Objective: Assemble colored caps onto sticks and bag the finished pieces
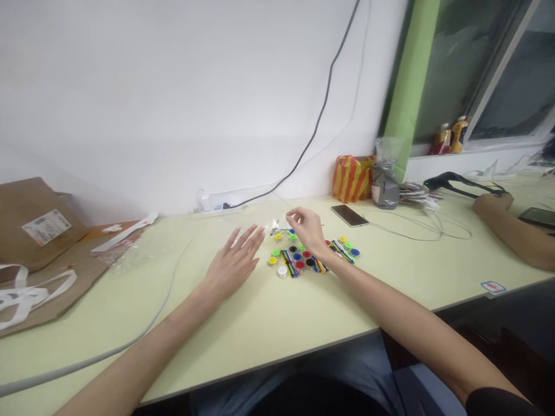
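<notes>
My left hand [236, 257] lies palm down over the table, fingers spread, with nothing in it. Just right of it, small clear round pots with coloured lids are grouped, among them a white-lidded pot [282, 271], a yellow-lidded pot [272, 262] and a blue-lidded pot [355, 253]. Bundles of multicoloured thin strips [289, 263] lie between them. Above the far side of the group, my right hand [309, 234] has thumb and index finger pinched together; whatever they hold is too small to make out. Crumpled clear plastic [276, 224] sits beside those fingertips. My right hand and wrist hide part of the group.
A phone [349, 215], a striped bag [352, 178] and a grey pouch [385, 185] stand at back right. Brown paper bags [39, 219] occupy the left. A pale cable [147, 329] crosses the table. Another person's hand [494, 205] holds black-framed glasses [459, 182] far right.
</notes>
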{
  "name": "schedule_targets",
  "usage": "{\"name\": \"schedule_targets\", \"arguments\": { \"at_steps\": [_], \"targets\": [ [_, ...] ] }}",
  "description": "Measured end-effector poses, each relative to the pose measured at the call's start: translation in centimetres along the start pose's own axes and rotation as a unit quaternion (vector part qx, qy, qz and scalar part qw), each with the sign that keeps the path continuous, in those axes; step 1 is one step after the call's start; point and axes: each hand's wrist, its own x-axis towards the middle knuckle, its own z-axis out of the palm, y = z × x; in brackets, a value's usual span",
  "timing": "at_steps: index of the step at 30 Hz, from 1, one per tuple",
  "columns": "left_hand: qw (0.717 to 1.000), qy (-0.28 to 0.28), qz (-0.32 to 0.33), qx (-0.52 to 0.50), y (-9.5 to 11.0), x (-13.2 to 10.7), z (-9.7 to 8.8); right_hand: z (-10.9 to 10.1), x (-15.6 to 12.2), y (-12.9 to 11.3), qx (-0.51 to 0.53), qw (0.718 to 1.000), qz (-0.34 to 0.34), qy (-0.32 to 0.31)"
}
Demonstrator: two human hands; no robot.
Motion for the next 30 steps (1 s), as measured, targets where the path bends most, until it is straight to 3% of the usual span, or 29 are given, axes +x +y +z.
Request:
{"name": "schedule_targets", "arguments": {
  "at_steps": [19,30],
  "targets": [
    [1.0,0.007,0.005,-0.012,0.14,0.02,-0.22,0.02,0.2,0.66,-0.046,0.999,-0.013,-0.017],
    [1.0,-0.002,0.018,-0.01,0.24,0.09,-0.43,0.18,0.09,0.91,-0.08,0.995,-0.058,-0.001]
  ]
}}
